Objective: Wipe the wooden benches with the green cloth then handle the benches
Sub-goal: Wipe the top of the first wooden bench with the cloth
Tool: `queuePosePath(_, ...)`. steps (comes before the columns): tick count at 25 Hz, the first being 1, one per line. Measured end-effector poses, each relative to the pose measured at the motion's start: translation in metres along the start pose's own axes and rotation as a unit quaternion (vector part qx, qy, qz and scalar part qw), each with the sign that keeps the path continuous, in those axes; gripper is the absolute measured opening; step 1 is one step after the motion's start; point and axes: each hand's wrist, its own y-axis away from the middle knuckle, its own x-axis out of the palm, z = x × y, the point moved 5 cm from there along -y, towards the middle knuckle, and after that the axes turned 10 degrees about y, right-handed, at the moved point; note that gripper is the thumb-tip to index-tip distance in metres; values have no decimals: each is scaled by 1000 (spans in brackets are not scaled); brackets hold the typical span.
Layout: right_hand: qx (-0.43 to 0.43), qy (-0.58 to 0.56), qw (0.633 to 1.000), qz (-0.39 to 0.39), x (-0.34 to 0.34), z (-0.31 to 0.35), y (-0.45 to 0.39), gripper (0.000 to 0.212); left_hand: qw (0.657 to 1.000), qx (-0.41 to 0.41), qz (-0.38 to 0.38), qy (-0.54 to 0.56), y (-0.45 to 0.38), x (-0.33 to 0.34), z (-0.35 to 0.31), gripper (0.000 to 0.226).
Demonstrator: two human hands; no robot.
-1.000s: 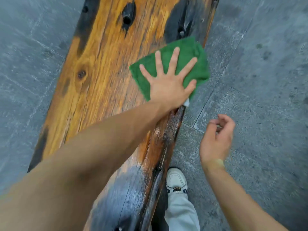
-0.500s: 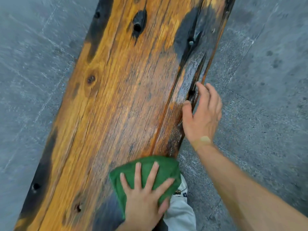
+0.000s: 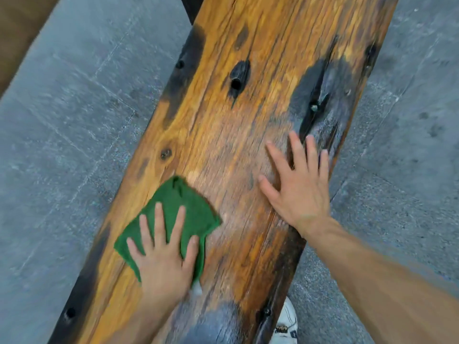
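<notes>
The left hand [image 3: 162,259] presses flat, fingers spread, on the green cloth [image 3: 171,219], which lies on the wooden tabletop [image 3: 248,145] near its edge. The right hand [image 3: 296,187] rests open and empty beside it. Rough grain, knots and bolt holes just beyond the hands could snag the cloth or give splinters.

Grey stone paving slabs [image 3: 74,135] with thin pale joints cover the floor on the left and right, evenly lit and mottled with darker spots, while a brown strip [image 3: 17,28] fills the far left corner.
</notes>
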Motion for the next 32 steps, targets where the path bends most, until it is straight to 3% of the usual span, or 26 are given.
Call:
queuePosePath(2, 4, 41, 999, 1, 10, 7, 5, 70, 1000, -13, 8, 4, 50, 5, 25, 66)
queuePosePath(3, 1, 46, 999, -1, 13, 9, 5, 70, 1000, -13, 8, 12, 31, 5, 26, 68)
queuePosePath(7, 2, 37, 999, -6, 9, 8, 4, 73, 991, -88, -45, 93, -197, -42, -53, 73)
queuePosePath(8, 2, 36, 999, -8, 8, 10, 5, 75, 993, -76, -65, 59, -251, -47, -82, 71)
queuePosePath(10, -1, 33, 999, -17, 9, 10, 6, 76, 997, 12, -72, -2, -304, -40, -155, 68)
queuePosePath(12, 0, 24, 999, -25, 7, 9, 2, 76, 976, 200, -28, -82, -272, -27, -189, 65)
queuePosePath(14, 4, 22, 999, -31, 5, 7, 1, 75, 914, 380, 47, -137, -204, -19, -144, 63)
queuePosePath(15, 6, 24, 999, -32, 5, 7, 2, 75, 892, 420, 73, -153, -180, -26, -106, 61)
queuePosePath(16, 2, 25, 999, -34, 5, 8, 3, 75, 888, 423, 81, -163, -179, -41, -74, 61)
queuePosePath(18, -3, 30, 999, -36, 3, 11, 1, 76, 932, 335, 38, -133, -236, -65, -61, 62)
queuePosePath(20, 1, 30, 999, -20, 3, 11, -2, 77, 983, 174, -37, -50, -315, -67, -119, 64)
queuePosePath(21, 2, 33, 999, -9, 3, 11, -3, 77, 991, 131, -29, -23, -339, -60, -164, 65)
queuePosePath(22, 3, 33, 999, 1, 4, 11, -2, 76, 991, 132, -13, -22, -344, -48, -208, 66)
queuePosePath(24, 9, 28, 1000, 4, 5, 9, -2, 74, 966, 248, 16, -66, -309, -26, -262, 66)
queuePosePath(26, 4, 21, 1000, -13, 0, 9, 1, 66, 886, 437, 77, -134, -238, -4, -239, 63)
queuePosePath(28, 10, 14, 1000, -19, -1, 8, -1, 63, 850, 491, 118, -150, -215, -21, -168, 58)
queuePosePath(29, 4, 17, 1000, -6, 1, 8, -1, 65, 863, 464, 126, -156, -231, -39, -137, 56)
queuePosePath(30, -4, 14, 1000, 5, 2, 9, 2, 68, 897, 398, 120, -152, -260, -59, -119, 55)
queuePosePath(32, -2, 15, 1000, 0, 1, 7, 3, 71, 956, 262, 71, -109, -329, -71, -146, 59)
